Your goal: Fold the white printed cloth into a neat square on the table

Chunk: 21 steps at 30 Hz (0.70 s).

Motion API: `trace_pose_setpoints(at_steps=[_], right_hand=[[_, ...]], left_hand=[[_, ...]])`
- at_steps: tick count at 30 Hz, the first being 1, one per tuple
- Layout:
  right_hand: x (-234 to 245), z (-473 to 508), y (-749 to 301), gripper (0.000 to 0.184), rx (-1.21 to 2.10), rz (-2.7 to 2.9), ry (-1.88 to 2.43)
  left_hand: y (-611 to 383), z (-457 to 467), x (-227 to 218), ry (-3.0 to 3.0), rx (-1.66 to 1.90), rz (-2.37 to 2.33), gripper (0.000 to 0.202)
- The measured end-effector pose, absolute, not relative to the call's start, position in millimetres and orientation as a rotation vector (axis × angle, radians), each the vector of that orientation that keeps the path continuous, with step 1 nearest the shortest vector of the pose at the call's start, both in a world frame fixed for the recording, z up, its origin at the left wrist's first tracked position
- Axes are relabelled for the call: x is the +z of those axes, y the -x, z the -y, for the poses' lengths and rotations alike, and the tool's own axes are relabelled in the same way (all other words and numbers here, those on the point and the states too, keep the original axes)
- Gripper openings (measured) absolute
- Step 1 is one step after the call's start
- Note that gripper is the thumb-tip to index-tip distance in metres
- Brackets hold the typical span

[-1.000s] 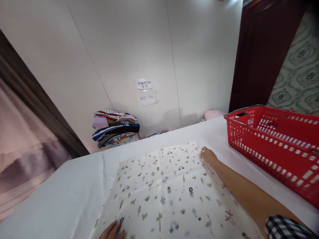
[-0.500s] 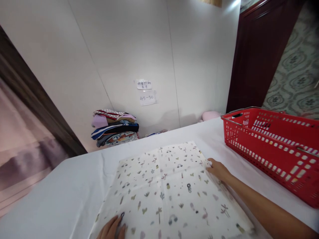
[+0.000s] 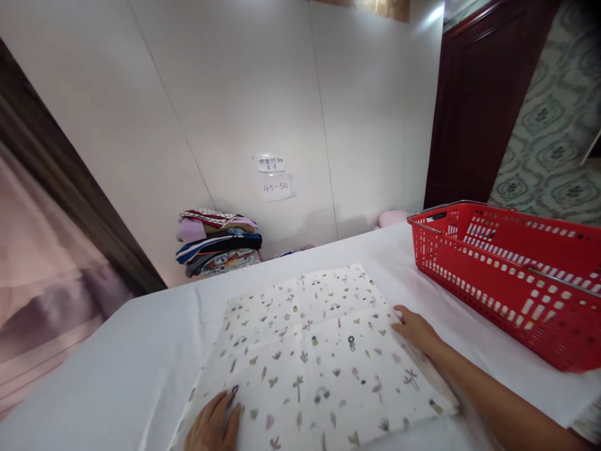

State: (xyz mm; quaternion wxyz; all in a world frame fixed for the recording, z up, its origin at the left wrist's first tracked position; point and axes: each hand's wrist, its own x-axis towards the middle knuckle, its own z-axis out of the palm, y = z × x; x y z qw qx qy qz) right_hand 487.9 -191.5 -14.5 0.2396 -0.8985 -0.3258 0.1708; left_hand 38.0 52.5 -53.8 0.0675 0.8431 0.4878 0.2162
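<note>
A white cloth [image 3: 319,357], printed with small palms, flamingos, rainbows and leaves, lies folded into a flat rectangle before me, with crease lines across it. My left hand [image 3: 215,421] rests on its near left part, fingers apart and pressed flat, holding nothing. At the right edge of the cloth is my right hand [image 3: 416,329], its fingers bent in around that edge. The underside of that grip is hidden. Both hands touch the cloth, which rests on the white-covered table [image 3: 117,369].
To the right stands a red perforated basket [image 3: 488,269] with metal handles. Beyond the table's far edge, a stack of folded fabrics [image 3: 218,241] sits against the white wall, below paper labels [image 3: 278,187]. A pink object [image 3: 392,218] shows behind the table's far right.
The view has shifted slightly, and the basket appears further left. More of the cloth's near edge and near right corner shows. Both hands stay at about the same spots on the cloth.
</note>
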Motion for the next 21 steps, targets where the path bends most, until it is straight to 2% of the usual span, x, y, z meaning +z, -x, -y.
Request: trace_pose_setpoints(at_steps=[8,17,21], right_hand=[[-25.4,212.4,-469.9,0.058,0.258,0.952,2.571],[-21.7,247.4,-441.5,0.063,0.489,0.906,2.483],[-29.9,254.2,-445.4,0.064,0.507,0.835,2.354]], left_hand=[[-39.4,-44.4,-50.4,-2.596,0.740,-1.419,0.047],[-72.2,12.4,-37.5,-2.576,0.720,-1.218,0.040],[-106.9,53.0,-34.0,-2.608,0.732,-0.946,0.036]])
